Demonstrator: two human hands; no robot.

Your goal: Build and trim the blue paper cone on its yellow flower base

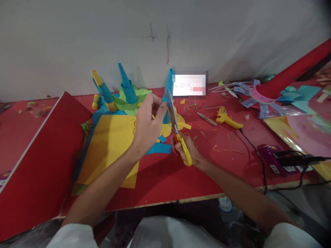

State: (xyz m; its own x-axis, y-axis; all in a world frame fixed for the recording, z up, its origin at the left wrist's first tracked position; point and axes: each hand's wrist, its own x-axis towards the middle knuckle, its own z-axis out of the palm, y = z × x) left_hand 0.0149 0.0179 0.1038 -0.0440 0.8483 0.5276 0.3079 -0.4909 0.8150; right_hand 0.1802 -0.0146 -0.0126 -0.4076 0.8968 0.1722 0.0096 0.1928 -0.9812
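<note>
My right hand [187, 148] is wrapped round the yellow handles of a pair of scissors [173, 119], whose blades point up and away from me. Left of the blades, my left hand [150, 122] is raised with thumb and fingertips pinched together; what lies between them, if anything, I cannot make out. Just behind the fingertips stands a rolled blue paper cone [169, 81] on a yellow petal-shaped paper base [181, 120]. Below the hands lies a blue paper strip [160, 148]. Yellow paper sheets [111, 148] lie partly under my left forearm.
Two more paper cones, one blue and yellow [103, 91], one blue [127, 86], stand by the wall. A glue stick [95, 101], glue gun [229, 119], marker-like pen [207, 119] and purple power strip [276, 160] lie about. A red board [38, 155] leans left.
</note>
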